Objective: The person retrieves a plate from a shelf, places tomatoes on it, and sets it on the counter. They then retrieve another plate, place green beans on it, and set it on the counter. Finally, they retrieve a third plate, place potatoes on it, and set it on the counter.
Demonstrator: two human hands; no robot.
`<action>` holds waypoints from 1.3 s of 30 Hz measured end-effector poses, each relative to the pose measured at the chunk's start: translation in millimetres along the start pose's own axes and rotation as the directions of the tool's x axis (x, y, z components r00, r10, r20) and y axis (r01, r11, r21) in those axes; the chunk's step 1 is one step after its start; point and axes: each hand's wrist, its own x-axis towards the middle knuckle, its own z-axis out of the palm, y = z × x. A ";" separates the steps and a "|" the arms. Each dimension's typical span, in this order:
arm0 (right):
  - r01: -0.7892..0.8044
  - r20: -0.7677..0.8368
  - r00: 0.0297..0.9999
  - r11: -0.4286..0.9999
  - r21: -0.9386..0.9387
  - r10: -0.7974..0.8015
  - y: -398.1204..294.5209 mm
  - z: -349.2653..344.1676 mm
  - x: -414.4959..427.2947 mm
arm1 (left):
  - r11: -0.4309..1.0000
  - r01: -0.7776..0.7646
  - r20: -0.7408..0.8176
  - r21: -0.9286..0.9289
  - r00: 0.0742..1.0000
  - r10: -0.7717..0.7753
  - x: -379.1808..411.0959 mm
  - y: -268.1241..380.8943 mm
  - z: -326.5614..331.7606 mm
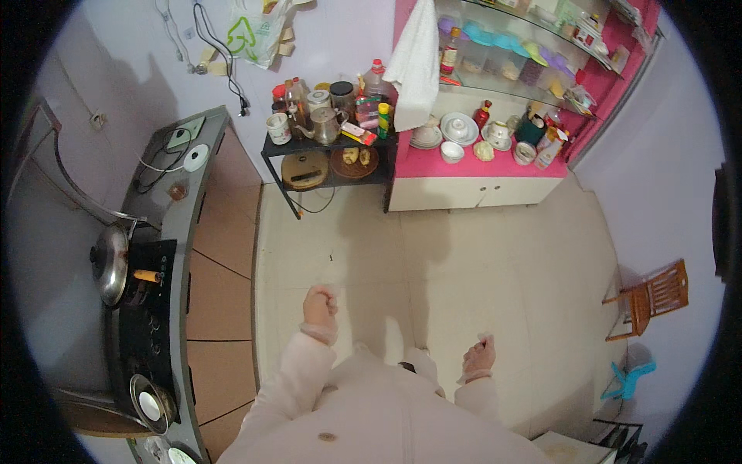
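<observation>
Over the tiled floor, my left hand hangs in front of my body with its fingers curled in. My right hand hangs lower on the other side, its fingers folded into a loose fist. A thin, clear glove appears to cover each hand, gathered at the wrist. Neither hand touches anything, and no object shows in them. Ahead stands a black metal rack bearing a metal teapot, a white mug and several jars. Nearest on my left is the grey counter.
A lidded metal pan and a metal bowl stand by the black gas stove. A pink and white cabinet holds dishes and bottles, with a white towel hanging beside it. A wooden chair stands at right.
</observation>
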 end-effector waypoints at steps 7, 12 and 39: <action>0.045 0.252 0.968 0.979 -0.198 0.007 -28.1 118.0 52.4 | 0.971 -0.113 -0.450 -0.212 0.893 0.006 -13.4 9.7 -69.5; 0.146 0.478 0.878 0.963 -0.227 -0.021 -51.5 169.9 99.1 | 0.925 -0.202 -0.566 -0.322 0.824 -0.017 -36.8 -16.4 -67.7; 0.094 0.597 0.724 0.808 -0.581 0.345 7.8 256.2 123.2 | 0.533 -0.742 -0.822 -0.406 0.551 0.143 -155.4 -144.8 -9.3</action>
